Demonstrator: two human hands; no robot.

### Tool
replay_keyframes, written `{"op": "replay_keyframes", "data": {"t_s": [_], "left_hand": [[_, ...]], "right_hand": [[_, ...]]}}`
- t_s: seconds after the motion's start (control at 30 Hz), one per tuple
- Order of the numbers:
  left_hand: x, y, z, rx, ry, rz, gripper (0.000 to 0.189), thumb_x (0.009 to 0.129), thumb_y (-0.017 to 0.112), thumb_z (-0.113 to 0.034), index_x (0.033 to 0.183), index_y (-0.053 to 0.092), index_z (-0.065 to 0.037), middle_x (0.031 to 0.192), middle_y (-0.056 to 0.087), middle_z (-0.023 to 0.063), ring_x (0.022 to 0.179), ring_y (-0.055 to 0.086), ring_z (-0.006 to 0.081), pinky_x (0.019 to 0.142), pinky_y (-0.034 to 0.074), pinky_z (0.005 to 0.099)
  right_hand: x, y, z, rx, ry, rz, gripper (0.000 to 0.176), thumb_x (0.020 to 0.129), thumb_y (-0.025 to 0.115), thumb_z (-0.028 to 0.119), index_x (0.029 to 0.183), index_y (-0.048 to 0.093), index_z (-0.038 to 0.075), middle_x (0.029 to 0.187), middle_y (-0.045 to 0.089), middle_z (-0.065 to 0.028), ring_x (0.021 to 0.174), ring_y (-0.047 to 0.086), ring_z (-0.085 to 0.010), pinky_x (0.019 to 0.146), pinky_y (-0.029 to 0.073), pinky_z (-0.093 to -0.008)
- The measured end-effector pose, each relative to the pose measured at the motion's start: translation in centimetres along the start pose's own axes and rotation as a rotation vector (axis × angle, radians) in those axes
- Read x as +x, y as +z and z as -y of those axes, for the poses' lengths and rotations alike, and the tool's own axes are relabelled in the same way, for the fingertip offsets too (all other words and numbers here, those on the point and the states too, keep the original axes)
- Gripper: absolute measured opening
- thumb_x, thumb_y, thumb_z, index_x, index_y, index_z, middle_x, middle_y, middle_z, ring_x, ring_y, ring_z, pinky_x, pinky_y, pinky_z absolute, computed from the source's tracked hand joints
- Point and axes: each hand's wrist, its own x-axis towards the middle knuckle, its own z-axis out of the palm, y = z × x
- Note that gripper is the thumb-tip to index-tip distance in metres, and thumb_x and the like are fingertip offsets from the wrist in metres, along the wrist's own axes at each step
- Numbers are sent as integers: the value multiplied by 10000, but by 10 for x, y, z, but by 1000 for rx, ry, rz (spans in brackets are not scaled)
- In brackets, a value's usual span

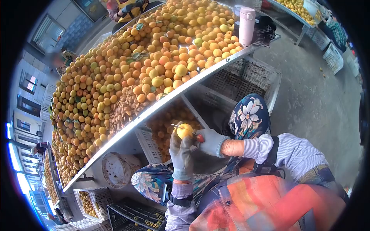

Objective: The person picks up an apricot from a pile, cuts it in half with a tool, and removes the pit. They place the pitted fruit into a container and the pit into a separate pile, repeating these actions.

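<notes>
My left hand (182,158), in a grey glove, holds a yellow-orange apricot (185,131) up between its fingers and thumb. In my right hand (210,142), also gloved, is a small knife with a red handle (200,138). Its thin blade lies across the apricot, with the tip showing past the fruit's left side. Both hands are close together above a crate of fruit (148,144) between my knees. Past them rises the metal edge of a table (169,97) heaped with apricots, with a pile of brown pits near that edge.
A pink bottle (246,27) stands on the table's right corner. An empty-looking crate (266,77) sits below it. At the lower left are a stained white bucket (115,169), a white crate of fruit (104,198) and a black crate (133,215). Other people work behind the table.
</notes>
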Motion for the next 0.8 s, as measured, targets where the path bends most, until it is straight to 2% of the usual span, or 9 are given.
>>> {"op": "replay_keyframes", "data": {"t_s": [0.07,0.13,0.27,0.37,0.47,0.57,0.63,0.7,0.8], "left_hand": [[3,3,3,28,43,17,487,926,603,-180,1349,427,-15,1142,579,58,984,573,138,848,473,246],[6,5,7,236,94,0,468,979,482,-315,1338,421,-20,1200,566,115,1065,566,189,899,466,303],[2,7,9,88,26,5,444,984,479,-301,1326,433,-22,1219,553,107,1080,560,183,902,464,298],[2,12,1,145,106,14,482,959,554,-311,1312,436,-4,1128,597,78,981,568,139,867,465,261],[5,14,0,246,132,23,465,979,501,-355,1278,461,-1,1093,614,79,966,570,136,849,463,266],[3,21,2,99,68,31,444,986,473,-373,1225,500,0,1046,628,77,947,572,135,825,460,269],[-1,21,3,231,58,28,433,993,439,-383,1181,528,-3,1019,636,81,934,571,139,804,455,272],[1,13,10,189,43,28,390,985,474,-333,1191,532,-7,1037,619,67,931,568,133,817,456,262],[3,7,8,129,53,-16,471,920,614,-187,1328,447,-22,1076,569,45,944,560,117,836,469,252]], "right_hand": [[-2,-1,7,43,7,-63,182,843,524,172,918,619,37,903,645,-205,899,623,-374,769,484,-416],[-5,-3,9,80,15,-124,187,835,519,173,886,632,33,909,647,-228,918,610,-406,787,481,-448],[-4,-10,7,-11,16,-62,205,852,521,200,937,607,34,883,639,-212,884,615,-407,737,487,-434],[-5,-21,15,-78,11,-4,207,849,527,209,944,611,46,876,637,-225,889,601,-428,733,486,-453],[-6,-17,15,-80,38,-39,217,851,526,218,952,615,48,893,640,-226,908,602,-426,744,490,-456],[-6,3,-5,-14,41,-175,221,847,529,220,955,614,46,908,642,-226,921,599,-427,752,493,-459],[-9,6,-7,-27,60,-177,228,838,542,210,876,633,5,857,638,-257,863,616,-426,752,484,-470],[-13,-2,-2,-19,39,-156,217,839,532,224,938,607,47,896,639,-222,908,595,-430,744,492,-463],[-13,-16,7,-59,-38,-92,175,843,526,213,863,578,47,839,626,-212,859,599,-430,714,478,-476]]}}
